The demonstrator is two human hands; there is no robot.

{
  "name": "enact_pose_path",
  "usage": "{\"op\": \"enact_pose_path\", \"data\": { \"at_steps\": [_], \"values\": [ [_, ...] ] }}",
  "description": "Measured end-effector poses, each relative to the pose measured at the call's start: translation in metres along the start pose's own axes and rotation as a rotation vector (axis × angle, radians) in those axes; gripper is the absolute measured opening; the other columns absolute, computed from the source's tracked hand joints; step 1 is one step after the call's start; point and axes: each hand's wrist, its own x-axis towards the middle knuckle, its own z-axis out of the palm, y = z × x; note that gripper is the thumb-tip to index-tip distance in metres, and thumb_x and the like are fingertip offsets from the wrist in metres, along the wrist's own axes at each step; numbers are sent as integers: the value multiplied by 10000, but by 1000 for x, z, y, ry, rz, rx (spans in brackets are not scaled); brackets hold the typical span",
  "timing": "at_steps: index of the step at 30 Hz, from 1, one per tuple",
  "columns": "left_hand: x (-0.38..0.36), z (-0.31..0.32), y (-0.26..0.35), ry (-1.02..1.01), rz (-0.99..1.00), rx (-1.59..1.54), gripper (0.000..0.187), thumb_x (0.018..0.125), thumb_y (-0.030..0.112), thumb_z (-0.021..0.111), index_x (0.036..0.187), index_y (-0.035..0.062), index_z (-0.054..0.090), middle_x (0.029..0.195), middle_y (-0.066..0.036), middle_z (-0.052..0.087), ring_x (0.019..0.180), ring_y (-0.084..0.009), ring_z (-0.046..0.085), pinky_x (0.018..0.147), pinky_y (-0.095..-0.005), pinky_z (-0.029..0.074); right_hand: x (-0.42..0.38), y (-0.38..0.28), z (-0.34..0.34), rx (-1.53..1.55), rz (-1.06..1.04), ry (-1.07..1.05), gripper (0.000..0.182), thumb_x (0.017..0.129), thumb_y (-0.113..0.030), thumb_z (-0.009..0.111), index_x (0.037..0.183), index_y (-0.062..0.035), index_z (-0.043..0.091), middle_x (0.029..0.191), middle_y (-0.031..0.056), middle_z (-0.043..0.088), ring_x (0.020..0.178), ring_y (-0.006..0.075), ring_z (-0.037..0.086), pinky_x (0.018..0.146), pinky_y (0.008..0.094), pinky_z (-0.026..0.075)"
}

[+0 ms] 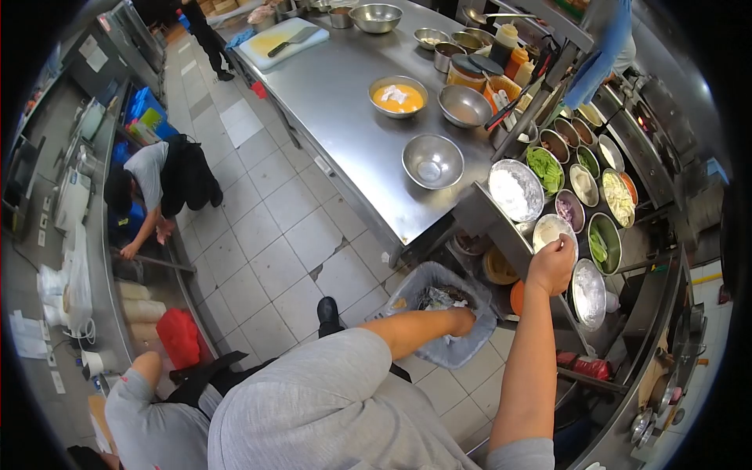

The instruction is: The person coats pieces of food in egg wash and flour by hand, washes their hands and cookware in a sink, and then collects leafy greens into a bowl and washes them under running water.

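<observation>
My right hand is closed at the near side of a metal bowl of pale powder. Its fingertips are at the bowl, and what they grip is hidden. Beside it are a bowl of white powder and a tilted, white-dusted bowl. My left hand hangs down over a lined trash bin with crumpled scraps inside. A bit of white shows beneath that hand, and its fingers are too hidden to read.
On the steel table stand an empty bowl, a bowl of orange liquid and a knife on a cutting board. Vegetable bowls fill the right. A person bends at the left shelves; another is behind.
</observation>
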Motion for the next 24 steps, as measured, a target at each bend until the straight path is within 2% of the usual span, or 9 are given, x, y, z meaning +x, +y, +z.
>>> {"op": "enact_pose_path", "data": {
  "at_steps": [7,9,13,17,18,19,20,23,24],
  "values": [
    [-28,-43,13,114,-65,94,246,883,142,548,993,90,761,1065,-176,739,1003,-364,716,856,-449,582,0,-1,4,-13,17,5,290,987,-322,495,1196,-233,675,1184,51,703,970,380,686,769,521,531],
    [-25,-29,-1,469,-32,2,253,886,118,538,993,94,766,1022,-169,745,970,-375,722,863,-471,578,-1,-3,2,-24,14,9,296,983,-325,493,1199,-235,675,1195,49,702,980,380,685,778,518,532],
    [-40,-23,-68,329,-117,-173,324,829,160,618,1124,86,728,1149,-206,696,1064,-393,681,917,-474,554,-4,-9,-3,-19,65,-20,327,976,-332,478,1207,-218,679,1226,63,695,1041,374,674,836,508,526],
    [-133,-13,-210,287,-89,-274,582,733,233,790,1270,71,636,1250,-207,656,1183,-385,619,995,-483,497,-7,-13,-3,-21,59,4,319,971,-319,484,1192,-203,681,1220,66,698,1043,370,673,837,509,524],
    [-171,20,-264,563,-175,-239,596,746,272,791,1276,53,630,1271,-203,651,1189,-376,616,1018,-483,487,-8,-14,-4,-24,68,-1,319,970,-319,485,1190,-199,681,1219,69,698,1046,368,672,841,507,523],
    [-214,16,-287,451,-437,-352,576,798,309,759,1290,40,626,1296,-192,649,1196,-373,613,1043,-469,475,-7,-12,0,-36,69,9,321,968,-321,489,1191,-192,681,1217,73,699,1048,368,671,846,507,521],
    [-268,2,-309,321,-512,-91,420,798,303,695,1128,43,712,1196,-227,680,1111,-366,651,982,-453,513,-7,-14,1,-36,76,21,321,968,-321,489,1191,-192,681,1217,73,699,1048,368,671,846,507,521],
    [-418,20,-385,274,-954,-169,457,842,437,639,1104,73,728,1151,-205,692,1105,-401,635,933,-491,528,-9,-14,-1,-53,110,26,321,966,-324,496,1189,-190,682,1208,92,700,1040,374,670,849,507,519],
    [-471,71,-449,288,-727,197,462,831,467,655,1027,59,748,1104,-228,706,1064,-416,653,912,-491,538,-8,-14,0,-84,106,14,329,971,-336,496,1193,-178,680,1201,106,700,1043,376,669,852,507,517]
  ]
}}
